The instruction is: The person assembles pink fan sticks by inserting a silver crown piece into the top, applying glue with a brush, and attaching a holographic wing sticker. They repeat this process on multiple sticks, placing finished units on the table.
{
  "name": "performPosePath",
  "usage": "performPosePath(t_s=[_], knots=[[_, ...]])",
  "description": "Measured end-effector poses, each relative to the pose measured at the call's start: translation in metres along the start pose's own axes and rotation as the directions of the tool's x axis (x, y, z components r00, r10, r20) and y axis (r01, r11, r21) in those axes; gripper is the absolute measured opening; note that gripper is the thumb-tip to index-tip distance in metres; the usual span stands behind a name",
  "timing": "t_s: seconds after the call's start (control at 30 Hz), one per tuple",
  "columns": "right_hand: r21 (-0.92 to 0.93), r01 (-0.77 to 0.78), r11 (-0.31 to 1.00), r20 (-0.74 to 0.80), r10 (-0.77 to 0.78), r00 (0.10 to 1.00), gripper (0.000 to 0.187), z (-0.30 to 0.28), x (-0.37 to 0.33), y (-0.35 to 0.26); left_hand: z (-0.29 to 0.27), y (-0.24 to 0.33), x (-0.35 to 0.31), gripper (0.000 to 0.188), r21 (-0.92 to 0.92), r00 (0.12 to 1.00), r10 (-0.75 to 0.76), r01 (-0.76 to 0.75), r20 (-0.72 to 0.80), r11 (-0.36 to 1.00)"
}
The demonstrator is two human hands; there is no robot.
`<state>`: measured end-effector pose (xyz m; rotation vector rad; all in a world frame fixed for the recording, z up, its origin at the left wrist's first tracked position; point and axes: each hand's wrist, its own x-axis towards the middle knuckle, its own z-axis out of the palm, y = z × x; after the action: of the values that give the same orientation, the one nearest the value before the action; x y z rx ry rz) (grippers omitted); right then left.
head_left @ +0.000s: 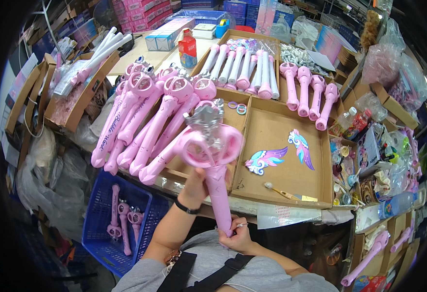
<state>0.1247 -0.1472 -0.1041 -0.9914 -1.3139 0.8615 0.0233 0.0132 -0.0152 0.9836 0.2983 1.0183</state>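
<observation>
Upright in front of my chest stands a pink toy bubble wand (pixel 218 192) with a round ringed head and a silver crown on top. My left hand (pixel 195 186), a black band at its wrist, is wrapped round the shaft just below the head, partly hidden behind it. The wand's lower end is gripped in my right hand (pixel 238 237), fingers closed. Just left of the held wand, several finished-looking pink wands (pixel 145 114) lie piled at a slant. Two winged stickers or cutouts (pixel 267 159) and a small wooden-handled brush (pixel 282 191) lie in a cardboard tray (pixel 291 107).
White-and-pink wand shafts (pixel 247 68) and pink wand bodies (pixel 303 87) lie in rows behind the tray. A blue basket (pixel 148 214) below left holds several wands. A red bottle (pixel 187 48) stands at the back; cluttered cardboard boxes (pixel 82 92) flank the table.
</observation>
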Motion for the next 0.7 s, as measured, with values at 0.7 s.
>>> performPosePath(t_s=[0.7], knots=[[-0.086,-0.081,0.993,0.008,0.082,0.997,0.044,-0.004,0.002,-0.007,0.016,0.000,-0.006,0.062,-0.076,0.976,-0.218,0.217,-0.005,0.973]])
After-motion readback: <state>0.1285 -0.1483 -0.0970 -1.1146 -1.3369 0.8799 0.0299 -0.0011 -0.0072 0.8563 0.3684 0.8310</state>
